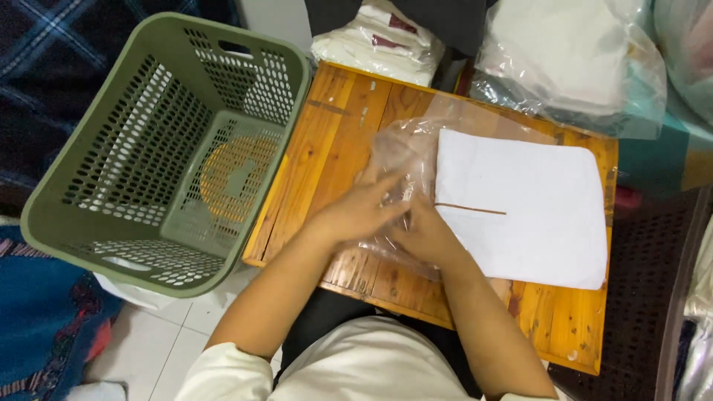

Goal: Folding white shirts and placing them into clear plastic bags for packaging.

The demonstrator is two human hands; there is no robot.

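A thin, clear plastic bag [405, 160], glossy and crinkled, is seen under the hands. The folded white cloth [531, 212] is shown as matt and smooth. The bench [334, 141] is made of varnished orange wood planks with a slight sheen. The green basket [160, 148] is formed of matt, perforated plastic.

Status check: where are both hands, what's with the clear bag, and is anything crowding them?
Left hand and right hand both on clear plastic bag, grip unclear. Folded white cloth lies beside, partly sleeved. Green basket off left edge, apart.
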